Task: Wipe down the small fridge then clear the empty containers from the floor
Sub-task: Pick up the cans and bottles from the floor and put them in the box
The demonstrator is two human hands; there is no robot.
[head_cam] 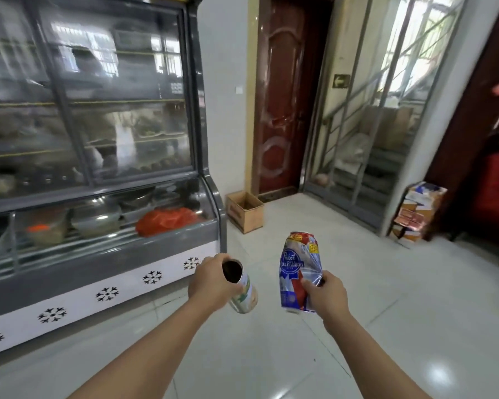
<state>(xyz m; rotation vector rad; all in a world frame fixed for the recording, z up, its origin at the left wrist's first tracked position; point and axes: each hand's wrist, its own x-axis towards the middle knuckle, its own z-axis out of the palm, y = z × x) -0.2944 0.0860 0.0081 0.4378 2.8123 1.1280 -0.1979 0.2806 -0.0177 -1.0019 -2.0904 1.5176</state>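
An opened tin can (244, 292) with a pale label, tilted, dark mouth facing up; beside it a crushed blue, white and red beer can (296, 272), roughly upright; the glass-fronted grey fridge (104, 174) stands left.

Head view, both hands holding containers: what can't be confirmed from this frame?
- Open tin can in the left hand: its dark inside hides whether it is empty.
- Crushed beer can in the right hand: contents not visible.
- Display fridge shelves: blurred by glass reflections; its left part is cut off by the frame edge.
- Cardboard box: the near wall hides its inside.
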